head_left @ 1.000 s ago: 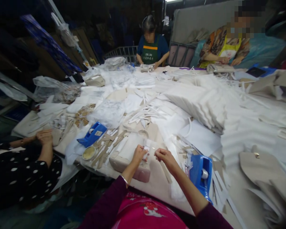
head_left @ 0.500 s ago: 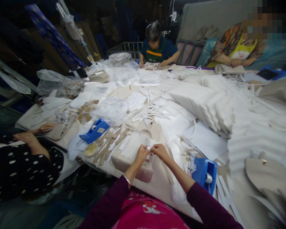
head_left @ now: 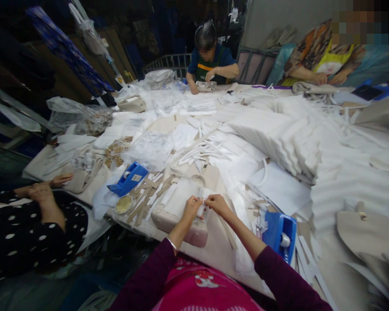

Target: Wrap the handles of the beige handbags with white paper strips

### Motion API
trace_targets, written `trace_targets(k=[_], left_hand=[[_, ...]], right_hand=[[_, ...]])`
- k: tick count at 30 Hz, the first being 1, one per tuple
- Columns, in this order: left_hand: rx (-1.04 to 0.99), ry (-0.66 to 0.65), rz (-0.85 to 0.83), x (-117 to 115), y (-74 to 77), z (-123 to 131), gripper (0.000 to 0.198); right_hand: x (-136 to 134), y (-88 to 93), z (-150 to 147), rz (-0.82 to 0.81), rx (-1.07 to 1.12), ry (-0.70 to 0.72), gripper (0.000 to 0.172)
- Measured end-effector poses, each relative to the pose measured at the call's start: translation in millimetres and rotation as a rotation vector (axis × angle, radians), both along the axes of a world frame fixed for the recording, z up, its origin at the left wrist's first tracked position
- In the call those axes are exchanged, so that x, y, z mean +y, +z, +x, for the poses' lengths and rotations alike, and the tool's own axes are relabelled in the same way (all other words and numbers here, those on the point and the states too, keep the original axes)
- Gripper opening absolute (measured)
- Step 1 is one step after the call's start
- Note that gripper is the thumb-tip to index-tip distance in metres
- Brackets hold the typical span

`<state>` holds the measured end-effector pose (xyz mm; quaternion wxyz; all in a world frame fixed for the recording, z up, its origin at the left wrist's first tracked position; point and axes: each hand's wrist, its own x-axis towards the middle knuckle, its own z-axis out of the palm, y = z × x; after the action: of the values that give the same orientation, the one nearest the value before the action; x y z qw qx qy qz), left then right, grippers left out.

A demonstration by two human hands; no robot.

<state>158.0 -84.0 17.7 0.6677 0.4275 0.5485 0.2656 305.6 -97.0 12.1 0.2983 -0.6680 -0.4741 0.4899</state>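
Observation:
A pale beige bag lies on the table in front of me, its upper part covered by white wrapping and its flap with a metal clasp spread away from me. Over the bag, my left hand is closed in a pinch at a small white piece. My right hand pinches close beside it, fingertips near the same white piece. What exactly sits between the fingers is too small to make out.
Blue tape dispensers stand left and right. A round tub is beside beige and white strips. White foam sheets pile up at right, near another beige flap. People sit at the left and far side.
My hands stay over the bag, with a slightly wider gap between their fingertips. Across the table, a person's hand has lifted and moved inward over their item.

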Motion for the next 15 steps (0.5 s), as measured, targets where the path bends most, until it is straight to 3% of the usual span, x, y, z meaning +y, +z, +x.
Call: trace_targets(k=[4, 8, 15], left_hand=[[-0.002, 0.002, 0.004, 0, 2.7, 1, 0.036], [0.003, 0.016, 0.0, -1, 5.3, 1, 0.037], [0.0, 0.017, -0.014, 0, 7.1, 2, 0.037]], right_hand=[[-2, -10.1, 8, 0.008, 0.068, 0.012, 0.02], [-7, -24.3, 14, 0.0, 0.189, 0.013, 0.006], [-9, -40.4, 10, -0.005, 0.29, -0.117, 0.027]])
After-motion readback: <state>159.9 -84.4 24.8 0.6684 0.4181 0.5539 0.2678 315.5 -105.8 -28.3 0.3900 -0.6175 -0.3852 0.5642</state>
